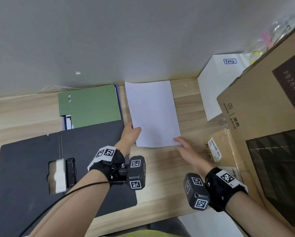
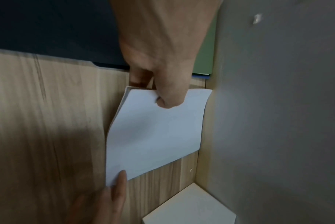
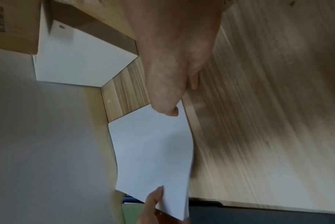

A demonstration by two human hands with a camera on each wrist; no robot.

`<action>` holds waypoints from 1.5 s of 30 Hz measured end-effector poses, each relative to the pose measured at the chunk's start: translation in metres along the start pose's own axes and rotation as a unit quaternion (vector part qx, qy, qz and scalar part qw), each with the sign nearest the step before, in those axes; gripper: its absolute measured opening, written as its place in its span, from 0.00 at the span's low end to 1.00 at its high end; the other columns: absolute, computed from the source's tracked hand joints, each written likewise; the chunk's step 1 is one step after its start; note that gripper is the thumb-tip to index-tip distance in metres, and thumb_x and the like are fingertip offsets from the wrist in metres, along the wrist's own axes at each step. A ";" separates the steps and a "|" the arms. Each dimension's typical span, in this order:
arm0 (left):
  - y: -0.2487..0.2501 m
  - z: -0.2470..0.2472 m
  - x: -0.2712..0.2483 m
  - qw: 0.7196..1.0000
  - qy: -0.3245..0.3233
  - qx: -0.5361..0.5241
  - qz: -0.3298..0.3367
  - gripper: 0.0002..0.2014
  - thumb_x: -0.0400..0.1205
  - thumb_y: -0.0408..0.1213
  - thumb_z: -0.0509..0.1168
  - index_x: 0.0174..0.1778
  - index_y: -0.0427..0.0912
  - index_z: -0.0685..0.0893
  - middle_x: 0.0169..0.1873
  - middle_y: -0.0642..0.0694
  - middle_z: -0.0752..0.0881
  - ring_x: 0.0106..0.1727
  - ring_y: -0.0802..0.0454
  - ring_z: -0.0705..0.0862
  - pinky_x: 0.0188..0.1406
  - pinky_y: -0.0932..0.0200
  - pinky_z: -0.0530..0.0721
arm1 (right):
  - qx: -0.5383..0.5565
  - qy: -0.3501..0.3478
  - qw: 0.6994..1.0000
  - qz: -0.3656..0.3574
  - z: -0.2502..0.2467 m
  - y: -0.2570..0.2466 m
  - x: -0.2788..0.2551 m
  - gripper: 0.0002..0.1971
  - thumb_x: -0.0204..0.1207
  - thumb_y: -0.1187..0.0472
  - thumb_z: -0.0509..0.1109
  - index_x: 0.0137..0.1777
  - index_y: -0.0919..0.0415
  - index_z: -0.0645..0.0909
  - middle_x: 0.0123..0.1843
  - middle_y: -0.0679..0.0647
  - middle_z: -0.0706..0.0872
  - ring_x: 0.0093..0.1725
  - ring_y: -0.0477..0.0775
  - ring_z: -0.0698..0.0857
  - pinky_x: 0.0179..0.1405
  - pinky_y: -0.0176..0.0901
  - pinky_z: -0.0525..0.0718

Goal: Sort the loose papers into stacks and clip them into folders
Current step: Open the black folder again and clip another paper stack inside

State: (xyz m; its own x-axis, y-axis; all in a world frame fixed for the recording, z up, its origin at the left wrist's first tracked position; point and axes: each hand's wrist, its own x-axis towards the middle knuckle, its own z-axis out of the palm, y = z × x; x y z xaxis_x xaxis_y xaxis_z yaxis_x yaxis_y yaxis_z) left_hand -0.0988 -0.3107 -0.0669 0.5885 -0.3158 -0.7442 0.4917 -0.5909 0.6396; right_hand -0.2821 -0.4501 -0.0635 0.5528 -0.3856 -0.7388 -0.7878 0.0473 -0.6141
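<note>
You are at an office-style desk: a pale wood-grain desktop (image 1: pixel 160 177) pushed against a plain grey wall (image 1: pixel 126 40), with an open black folder (image 1: pixel 32 168) at lower left, a green folder (image 1: pixel 92 103) above it, and cardboard boxes (image 1: pixel 263 117) stacked at right.

A stack of papers (image 1: pixel 152 113) lies on the tabletop (image 1: pixel 160 182) against the wall; two closed folders (image 1: pixel 90 104) lie left of it, an open folder (image 1: pixel 40 168) before them, boxes (image 1: pixel 263 117) right.
</note>
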 end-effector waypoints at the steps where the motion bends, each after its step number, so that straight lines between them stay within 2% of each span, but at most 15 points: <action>1: -0.001 -0.001 0.000 1.000 -0.020 -0.006 0.006 0.25 0.72 0.34 0.57 0.68 0.44 0.74 0.55 0.47 0.85 0.55 0.45 0.86 0.57 0.48 0.86 | 0.009 0.006 1.000 0.003 0.001 0.000 -0.002 0.21 0.85 0.62 0.55 0.77 0.50 0.69 0.84 0.48 0.59 0.82 0.48 0.58 0.74 0.43 0.60; 4: 0.002 -0.006 -0.010 0.999 -0.041 -0.009 0.031 0.31 0.75 0.25 0.54 0.76 0.48 0.69 0.60 0.50 0.85 0.60 0.48 0.85 0.62 0.49 0.84 | 0.046 0.057 0.997 0.028 0.001 0.002 -0.009 0.20 0.85 0.59 0.56 0.76 0.52 0.69 0.78 0.50 0.69 0.75 0.51 0.69 0.66 0.43 0.67; 9: 0.005 -0.028 -0.042 0.997 -0.073 -0.020 0.023 0.17 0.81 0.20 0.53 0.57 0.46 0.74 0.51 0.47 0.83 0.51 0.48 0.82 0.44 0.58 0.82 | 0.152 0.082 0.980 0.096 0.009 0.008 -0.015 0.19 0.84 0.53 0.61 0.73 0.57 0.70 0.64 0.55 0.81 0.58 0.54 0.82 0.60 0.51 0.80; 13: -0.016 -0.058 -0.051 0.991 -0.132 -0.004 -0.014 0.15 0.81 0.21 0.54 0.57 0.39 0.81 0.54 0.43 0.86 0.50 0.47 0.85 0.41 0.58 0.83 | 0.193 0.040 0.975 0.099 0.029 0.002 -0.020 0.09 0.84 0.63 0.60 0.59 0.65 0.78 0.35 0.55 0.85 0.26 0.49 0.85 0.30 0.40 0.83; 14: -0.022 -0.065 -0.052 0.991 -0.134 0.005 -0.022 0.17 0.80 0.22 0.55 0.61 0.36 0.80 0.56 0.41 0.86 0.51 0.45 0.85 0.41 0.57 0.83 | 0.186 0.038 0.977 0.098 0.035 -0.001 -0.025 0.07 0.84 0.64 0.60 0.54 0.65 0.79 0.35 0.56 0.83 0.27 0.50 0.84 0.24 0.36 0.80; 16: -0.033 -0.078 -0.055 0.992 -0.122 0.025 -0.032 0.19 0.77 0.23 0.57 0.65 0.35 0.78 0.59 0.40 0.85 0.52 0.43 0.84 0.42 0.58 0.81 | 0.188 0.033 0.976 0.100 0.046 -0.001 -0.031 0.08 0.83 0.68 0.61 0.49 0.65 0.81 0.41 0.59 0.85 0.35 0.54 0.84 0.28 0.37 0.81; 18: -0.040 -0.089 -0.061 0.992 -0.112 0.046 -0.022 0.20 0.77 0.23 0.57 0.66 0.36 0.76 0.55 0.43 0.84 0.51 0.45 0.82 0.39 0.58 0.79 | 0.184 0.038 0.977 0.103 0.056 0.000 -0.033 0.07 0.81 0.70 0.63 0.52 0.66 0.82 0.48 0.62 0.88 0.40 0.58 0.84 0.41 0.45 0.81; 21: -0.040 -0.102 -0.073 0.993 -0.104 0.047 0.028 0.21 0.77 0.21 0.55 0.65 0.42 0.75 0.48 0.48 0.82 0.45 0.51 0.81 0.35 0.60 0.78 | 0.199 0.072 0.974 0.076 0.070 -0.007 -0.041 0.12 0.78 0.71 0.64 0.59 0.62 0.80 0.48 0.61 0.87 0.41 0.60 0.83 0.41 0.47 0.78; 24: -0.032 -0.118 -0.086 0.989 -0.099 0.040 0.104 0.24 0.76 0.19 0.55 0.63 0.47 0.75 0.51 0.46 0.84 0.47 0.49 0.83 0.37 0.59 0.81 | 0.230 0.110 0.967 0.012 0.080 -0.030 -0.058 0.13 0.80 0.73 0.60 0.61 0.58 0.75 0.52 0.57 0.85 0.44 0.58 0.84 0.40 0.47 0.79; 30: -0.004 -0.172 -0.116 0.963 0.005 -0.024 0.267 0.26 0.77 0.16 0.55 0.64 0.49 0.74 0.54 0.56 0.83 0.57 0.58 0.82 0.47 0.73 0.81 | 0.216 0.167 0.945 -0.181 0.115 -0.110 -0.078 0.20 0.77 0.76 0.60 0.64 0.55 0.75 0.60 0.55 0.87 0.62 0.58 0.85 0.63 0.59 0.82; 35: 0.018 -0.226 -0.142 0.927 0.114 -0.052 0.353 0.24 0.79 0.18 0.57 0.70 0.40 0.72 0.54 0.56 0.81 0.56 0.61 0.79 0.51 0.82 0.74 | 0.224 0.130 0.919 -0.296 0.150 -0.183 -0.091 0.20 0.77 0.76 0.58 0.66 0.58 0.74 0.58 0.50 0.86 0.57 0.46 0.85 0.54 0.37 0.83; 38: -0.005 -0.251 -0.139 0.932 0.102 -0.047 0.344 0.26 0.79 0.18 0.61 0.69 0.46 0.68 0.55 0.62 0.79 0.56 0.72 0.79 0.59 0.79 0.74 | 0.182 0.086 0.939 -0.280 0.173 -0.187 -0.085 0.20 0.78 0.72 0.61 0.68 0.58 0.75 0.59 0.46 0.85 0.59 0.43 0.83 0.54 0.31 0.80; 40: -0.033 -0.263 -0.130 0.942 0.086 -0.042 0.321 0.28 0.80 0.20 0.61 0.70 0.52 0.68 0.60 0.62 0.80 0.63 0.68 0.79 0.71 0.63 0.75 | 0.146 0.060 0.956 -0.248 0.187 -0.171 -0.077 0.20 0.78 0.71 0.61 0.68 0.57 0.77 0.61 0.47 0.86 0.64 0.47 0.82 0.60 0.38 0.78; 42: -0.059 -0.267 -0.122 0.951 0.075 -0.030 0.297 0.25 0.82 0.22 0.59 0.69 0.54 0.71 0.62 0.60 0.82 0.64 0.66 0.80 0.71 0.57 0.77 | 0.123 0.051 0.966 -0.223 0.198 -0.153 -0.071 0.17 0.79 0.70 0.60 0.65 0.59 0.79 0.61 0.48 0.86 0.64 0.50 0.83 0.60 0.40 0.79; 45: -0.080 -0.263 -0.117 0.959 0.072 -0.009 0.274 0.16 0.87 0.30 0.56 0.68 0.49 0.77 0.62 0.56 0.83 0.65 0.59 0.80 0.62 0.63 0.77 | 0.113 0.055 0.970 -0.209 0.208 -0.139 -0.072 0.14 0.82 0.68 0.57 0.62 0.59 0.79 0.58 0.49 0.85 0.61 0.50 0.81 0.53 0.38 0.77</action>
State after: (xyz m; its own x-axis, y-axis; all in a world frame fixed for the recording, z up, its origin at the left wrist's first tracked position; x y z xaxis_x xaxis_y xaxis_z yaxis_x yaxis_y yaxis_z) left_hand -0.0384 -0.0316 0.0199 0.8438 -0.4679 -0.2627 0.0940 -0.3531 0.9309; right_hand -0.1558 -0.2372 0.0173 0.7685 -0.5105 -0.3857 -0.4151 0.0609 -0.9077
